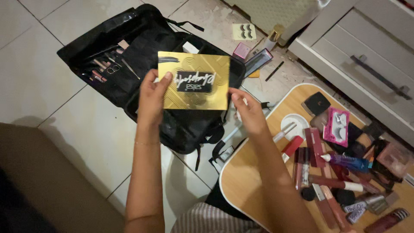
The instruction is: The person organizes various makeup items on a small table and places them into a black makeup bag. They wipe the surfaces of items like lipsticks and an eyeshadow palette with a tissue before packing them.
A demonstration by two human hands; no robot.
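Above the open black makeup bag [172,125] on the floor, my left hand [151,101] and right hand [248,114] pinch a gold palette [194,82] by its side edges.

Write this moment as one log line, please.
left hand: holds gold palette | right hand: holds its right edge | below: open black bag

Left hand [152,97]: grip on gold palette [194,80], thumb on its front
Right hand [248,113]: pinching palette's lower right corner
Below: open black bag [142,39] on floor
Surface [246,181]: scattered cosmetics
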